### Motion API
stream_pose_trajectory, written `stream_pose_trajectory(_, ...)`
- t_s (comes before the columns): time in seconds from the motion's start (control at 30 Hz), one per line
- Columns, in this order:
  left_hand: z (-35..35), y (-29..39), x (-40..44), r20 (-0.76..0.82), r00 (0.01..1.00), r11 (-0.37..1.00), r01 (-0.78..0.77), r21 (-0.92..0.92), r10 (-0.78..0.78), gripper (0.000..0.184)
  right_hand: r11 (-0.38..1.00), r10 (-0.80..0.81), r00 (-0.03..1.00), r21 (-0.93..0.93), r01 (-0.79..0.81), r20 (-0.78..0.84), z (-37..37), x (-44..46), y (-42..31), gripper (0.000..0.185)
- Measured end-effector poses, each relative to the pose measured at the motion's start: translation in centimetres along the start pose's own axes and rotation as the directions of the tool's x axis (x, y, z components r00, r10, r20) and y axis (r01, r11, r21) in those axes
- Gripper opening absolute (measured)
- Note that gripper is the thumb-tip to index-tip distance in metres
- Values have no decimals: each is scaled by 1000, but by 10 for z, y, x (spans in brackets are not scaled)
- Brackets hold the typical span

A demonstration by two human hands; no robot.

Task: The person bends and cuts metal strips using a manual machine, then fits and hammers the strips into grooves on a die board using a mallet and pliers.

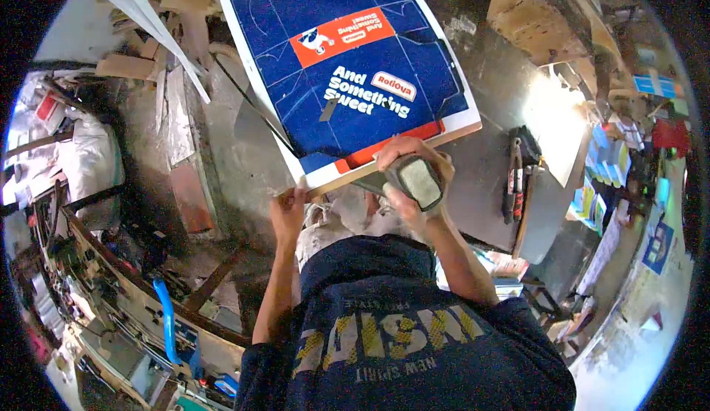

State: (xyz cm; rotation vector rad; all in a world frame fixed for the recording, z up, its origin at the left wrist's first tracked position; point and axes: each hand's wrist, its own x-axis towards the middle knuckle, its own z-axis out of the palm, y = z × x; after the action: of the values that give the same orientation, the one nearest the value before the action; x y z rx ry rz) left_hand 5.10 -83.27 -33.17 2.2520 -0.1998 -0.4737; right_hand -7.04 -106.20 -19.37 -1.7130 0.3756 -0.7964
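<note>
A blue printed cardboard stack point(296, 34) with red panels and white lettering lies in front of me, its white margins and cut outlines showing. At its near left corner is my left hand point(288, 210), fingers curled and thumb at the edge. My right hand point(414, 174) is wrapped round a dark block-like tool point(421, 184) with a pale, rounded rectangular face, close to the stack's near edge. A dark pointed part of this tool sticks out leftward; its exact kind I cannot make out. A small grey strip point(328, 109) lies on the print.
To the right, a red-and-black hand tool point(512, 178) rests on the grey surface point(484, 204). White strips point(159, 38) and boards lie at left. A blue curved handle point(166, 321) rises at lower left. Cardboard point(529, 12) stands at upper right, and stacked printed pieces point(610, 161) sit far right.
</note>
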Motion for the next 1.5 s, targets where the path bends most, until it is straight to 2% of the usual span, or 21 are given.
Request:
stream_pose_trajectory(0.03, 3, -12, 5, 144, 989, 997, 27, 70, -37, 25, 998, 21, 1000, 57, -21, -10, 3, -2, 5, 29)
stream_pose_trajectory(0.07, 5, -24, 6, 160, 987, 997, 18, 73, -30, 25, 999, 23, 1000, 29, -23, -19, 3, -3, 2, 28)
stream_pose_trajectory(0.13, 12, -26, -3, 332, 941, 978, 7, -208, 64, 27, 993, 4, 1000, -114, -7, -28, -2, -2, -11, 27)
stream_pose_trajectory(0.23, 32, 2, -28, 429, 894, 957, 2, -290, 128, 26, 967, 13, 982, -248, -61, -189, -18, -8, -3, 32)
stream_pose_trajectory(0.3, 39, 22, -35, 705, 701, 964, -247, 98, 108, 23, 940, 32, 946, -311, -137, -321, -37, -11, 7, 39)
stream_pose_trajectory(0.33, 33, 41, -31, 726, 678, 960, -264, 93, 116, 23, 993, 46, 924, -82, -83, -381, -43, -6, 9, 39)
stream_pose_trajectory(0.37, 12, 64, -18, 672, 696, 926, -376, 40, 253, 25, 990, 60, 899, 144, 4, -434, -38, -2, 6, 39)
stream_pose_trajectory(0.4, 1, 87, -1, 637, 645, 831, -557, 14, 422, 28, 991, 62, 884, 134, 1, -463, -39, -3, -1, 39)
stream_pose_trajectory(0.43, -10, 109, 15, 582, 574, 699, -715, 12, 577, 32, 973, 159, 855, 227, -50, -493, -37, -4, -14, 32)
stream_pose_trajectory(0.47, -11, 128, 42, 549, 402, 465, -885, 28, 732, 35, 938, 179, 875, 346, -13, -450, -37, -5, -15, 27)
stream_pose_trajectory(0.5, -7, 138, 67, 584, 362, 451, -892, -9, 727, 35, 886, 198, 892, 463, 14, -406, -36, -5, -17, 26)
stream_pose_trajectory(0.57, -1, 139, 103, 638, 314, 447, -893, -53, 703, 36, 844, 163, 931, 535, 41, -327, -32, -10, -23, 24)
stream_pose_trajectory(0.63, 5, 130, 130, 715, 132, 306, -944, -120, 687, 33, 885, 203, 912, 466, -15, -356, -21, -15, -21, 19)
stream_pose_trajectory(0.67, 9, 125, 135, 723, 125, 307, -944, -125, 679, 33, 905, 160, 911, 426, 19, -380, -19, -19, -13, 22)
stream_pose_trajectory(0.73, 17, 117, 146, 686, -75, 183, -937, -296, 724, 32, 934, 60, 909, 344, 94, -412, -15, -22, 4, 31)
stream_pose_trajectory(0.87, 20, 112, 150, 648, 2, 278, -905, -323, 761, 32, 963, -92, 902, 193, 188, -421, -9, -23, 17, 47)
stream_pose_trajectory(0.9, 20, 113, 150, 650, 3, 275, -907, -317, 760, 33, 992, 3, 910, 116, 49, -414, -9, -20, 5, 50)
stream_pose_trajectory(1.0, 21, 109, 151, 633, 1, 277, -899, -338, 774, 34, 998, 59, 893, 23, -54, -445, -7, -12, 3, 55)
stream_pose_trajectory(1.17, 22, 106, 149, 608, 9, 275, -897, -346, 794, 34, 993, 34, 953, 115, 1, -302, -5, 3, 13, 44)
stream_pose_trajectory(1.37, 20, 113, 141, 586, 53, 312, -883, -350, 809, 34, 999, 25, 948, 49, -10, -317, 0, 4, 1, 39)
stream_pose_trajectory(1.5, 21, 107, 139, 574, 94, 340, -878, -337, 814, 33, 971, -69, 995, 223, 85, -77, -20, 6, -10, 31)
